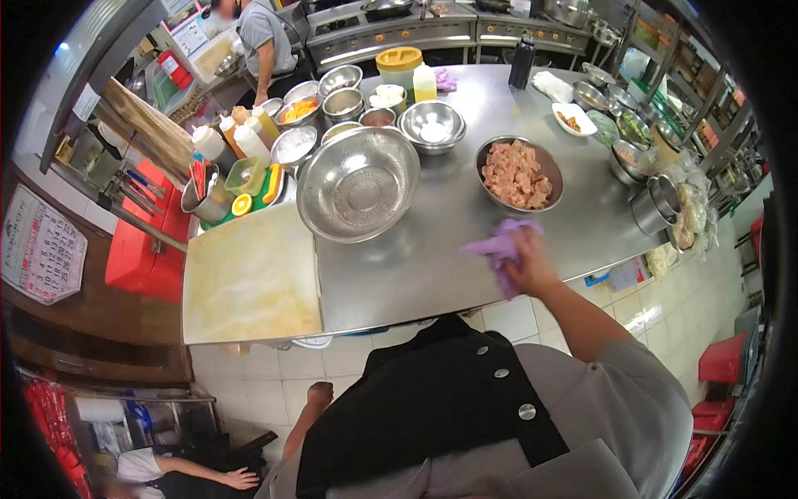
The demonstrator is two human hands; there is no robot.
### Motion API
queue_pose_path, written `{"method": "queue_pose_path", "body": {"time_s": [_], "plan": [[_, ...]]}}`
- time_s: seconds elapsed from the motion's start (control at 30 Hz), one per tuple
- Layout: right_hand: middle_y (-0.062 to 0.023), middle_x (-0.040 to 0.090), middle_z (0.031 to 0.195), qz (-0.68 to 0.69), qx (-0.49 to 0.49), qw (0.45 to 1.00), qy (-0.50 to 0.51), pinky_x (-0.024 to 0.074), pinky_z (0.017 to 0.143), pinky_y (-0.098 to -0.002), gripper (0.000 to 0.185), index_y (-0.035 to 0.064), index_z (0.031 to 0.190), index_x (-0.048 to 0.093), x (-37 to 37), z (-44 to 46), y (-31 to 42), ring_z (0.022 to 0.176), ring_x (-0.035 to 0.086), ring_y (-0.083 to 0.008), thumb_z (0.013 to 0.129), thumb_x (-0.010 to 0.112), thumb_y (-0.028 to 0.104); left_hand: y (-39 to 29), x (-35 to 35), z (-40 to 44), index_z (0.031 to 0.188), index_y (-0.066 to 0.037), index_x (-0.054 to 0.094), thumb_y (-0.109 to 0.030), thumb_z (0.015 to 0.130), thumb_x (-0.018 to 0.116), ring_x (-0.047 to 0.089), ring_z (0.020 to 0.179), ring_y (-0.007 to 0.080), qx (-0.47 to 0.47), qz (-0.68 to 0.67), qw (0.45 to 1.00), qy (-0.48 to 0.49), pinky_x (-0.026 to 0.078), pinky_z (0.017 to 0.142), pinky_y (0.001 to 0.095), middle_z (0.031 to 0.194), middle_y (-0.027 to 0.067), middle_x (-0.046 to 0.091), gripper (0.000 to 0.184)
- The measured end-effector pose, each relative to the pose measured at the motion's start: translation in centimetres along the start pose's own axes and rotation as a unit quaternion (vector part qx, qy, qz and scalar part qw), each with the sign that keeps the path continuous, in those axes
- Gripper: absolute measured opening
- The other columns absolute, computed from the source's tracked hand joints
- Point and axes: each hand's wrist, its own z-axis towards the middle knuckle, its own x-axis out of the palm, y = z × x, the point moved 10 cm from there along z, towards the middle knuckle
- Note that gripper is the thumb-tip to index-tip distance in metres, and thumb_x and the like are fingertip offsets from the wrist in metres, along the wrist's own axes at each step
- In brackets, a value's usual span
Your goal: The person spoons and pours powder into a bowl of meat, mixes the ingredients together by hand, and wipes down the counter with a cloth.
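My right hand (534, 268) is closed on a purple cloth (500, 247), pressing it on the steel table (399, 279) near the front edge. Just beyond the cloth stands a steel bowl (559, 187) filled with chunks of raw meat (519, 175). Low at my side, away from the table, hangs my left hand (319, 394), its fingers curled in with nothing visible in them. A large perforated steel colander (359, 185) sits left of the meat bowl, beside a stained cutting board (249, 270).
Sauce bottles (249, 141), small steel bowls (342, 104) and a yellow-lidded tub (399, 66) crowd the back left. A black bottle (522, 62) and a white dish (574, 120) stand farther right. Two other people (264, 46) are nearby, one with a hand (239, 478) at lower left.
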Motion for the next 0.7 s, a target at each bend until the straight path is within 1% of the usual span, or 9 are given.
{"method": "queue_pose_path", "body": {"time_s": [0.07,0.1,0.2,0.23,0.3,0.37,0.5,0.6,0.7], "plan": [[-0.0287,0.049,0.145,-0.089,0.103,0.989,-0.055,0.0348,0.116,-0.0543,0.072,0.0077,0.149,0.045,-3.9,-1.0,-9.8,0.135,0.046,-0.0464,0.085,0.071,0.026,-4.1,0.7,4.6,0.085,-0.009,0.074,-0.032,0.086,0.064,0.072,0.094,0.0353,0.021,-0.003,0.999,0.026,0.059,0.079,0.0487,0.092,0.0164,0.075,0.025],[-0.0293,0.049,0.144,-0.064,0.18,0.979,-0.067,0.0347,0.116,-0.0546,0.071,0.0078,0.15,0.045,-0.3,-3.8,-6.3,0.135,0.046,-0.0458,0.086,0.07,0.028,4.1,-1.5,-2.5,0.084,-0.009,0.074,-0.031,0.087,0.061,0.072,0.094,0.0347,-0.003,0.083,0.992,0.095,0.058,0.079,0.0493,0.092,0.0166,0.074,0.025],[-0.0279,0.049,0.145,-0.13,0.284,0.946,-0.091,0.0349,0.116,-0.0532,0.071,0.0073,0.15,0.044,-5.1,-4.2,-12.8,0.136,0.046,-0.0448,0.089,0.068,0.032,1.1,-1.1,2.3,0.092,-0.01,0.077,-0.037,0.089,0.064,0.071,0.099,0.038,-0.057,-0.213,0.975,-0.005,0.057,0.086,0.0466,0.102,0.0173,0.075,0.03],[-0.0271,0.049,0.146,-0.144,0.297,0.94,-0.087,0.0353,0.116,-0.0527,0.07,0.0073,0.151,0.044,-6.0,-4.5,-13.0,0.136,0.046,-0.0446,0.089,0.067,0.033,0.8,-1.4,2.7,0.096,-0.011,0.077,-0.041,0.09,0.065,0.07,0.1,0.0375,-0.037,-0.378,0.924,0.033,0.056,0.088,0.0449,0.105,0.0168,0.075,0.034],[-0.0256,0.049,0.146,-0.161,0.315,0.933,-0.071,0.0361,0.115,-0.0518,0.07,0.0072,0.151,0.043,-6.0,-4.2,-12.6,0.136,0.046,-0.0441,0.091,0.066,0.035,-0.5,-2.9,2.5,0.099,-0.011,0.077,-0.04,0.092,0.064,0.071,0.096,0.0388,-0.018,-0.282,0.959,0.024,0.056,0.086,0.0464,0.101,0.0159,0.076,0.032],[-0.0238,0.052,0.143,-0.166,0.298,0.935,-0.093,0.0373,0.114,-0.0516,0.065,0.0079,0.149,0.046,-5.8,-4.2,-13.3,0.136,0.046,-0.0435,0.093,0.064,0.037,-5.6,-10.7,-0.3,0.099,-0.008,0.075,-0.037,0.095,0.062,0.071,0.09,0.0339,0.077,-0.236,0.967,0.05,0.056,0.082,0.0433,0.097,0.0147,0.075,0.033],[-0.0232,0.056,0.138,-0.156,0.284,0.939,-0.116,0.0394,0.111,-0.0518,0.059,0.0067,0.144,0.052,-5.5,-2.7,-16.6,0.132,0.049,-0.0427,0.094,0.063,0.037,-14.0,-26.1,-4.2,0.099,-0.002,0.071,-0.025,0.1,0.06,0.069,0.082,0.0217,-0.078,-0.358,0.927,0.084,0.055,0.075,0.037,0.091,0.011,0.073,0.026],[-0.0228,0.06,0.134,-0.145,0.311,0.933,-0.105,0.0425,0.108,-0.0497,0.051,0.004,0.135,0.057,-6.4,1.7,-20.9,0.127,0.054,-0.042,0.096,0.061,0.036,-15.8,-31.6,-2.1,0.1,0.0,0.068,-0.018,0.099,0.063,0.065,0.081,0.0139,-0.028,-0.512,0.848,-0.135,0.053,0.073,0.0343,0.089,0.0082,0.069,0.018],[-0.0234,0.064,0.126,-0.098,0.318,0.941,-0.067,0.0456,0.104,-0.0483,0.043,0.0018,0.125,0.061,-5.9,7.1,-24.1,0.12,0.058,-0.0423,0.098,0.057,0.036,-19.4,-37.5,-0.6,0.105,-0.002,0.067,-0.01,0.097,0.064,0.066,0.086,0.0179,0.033,-0.42,0.836,-0.351,0.053,0.076,0.035,0.095,0.0104,0.069,0.012]]}}
